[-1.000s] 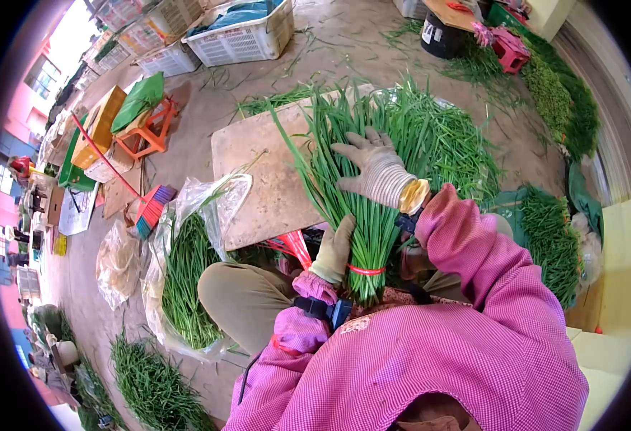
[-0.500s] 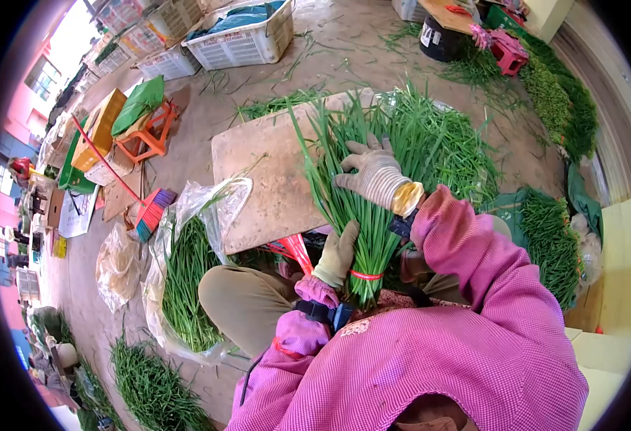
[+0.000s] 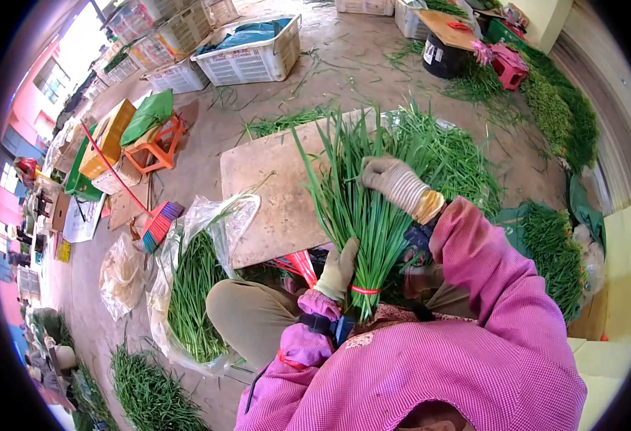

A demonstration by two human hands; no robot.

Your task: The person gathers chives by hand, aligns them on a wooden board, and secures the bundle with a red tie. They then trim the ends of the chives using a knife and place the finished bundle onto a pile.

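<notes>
A bunch of garlic chives (image 3: 373,248) stands upright in front of my body, its leaf tips fanned out and its stems bound low down by a red band (image 3: 365,290). My left hand (image 3: 340,269), in a pale work glove, grips the bunch's left side just above the band. At the upper leaves is my right hand (image 3: 394,183), in a striped glove, fingers curled; anything pinched in them is hidden. A brown board (image 3: 272,190) lies beyond the bunch. Red strips (image 3: 301,267) show beside my left hand.
Loose chives (image 3: 448,161) are heaped right of the board. More fill a clear plastic bag (image 3: 159,309) at left. A green pile (image 3: 154,384) lies lower left. A broom (image 3: 159,219), an orange stool (image 3: 161,147) and white crates (image 3: 251,61) stand further off.
My right hand has gone from spread fingers over the leaves to a curled grip, slightly lower and to the right. My left hand keeps its hold. The view has shifted slightly.
</notes>
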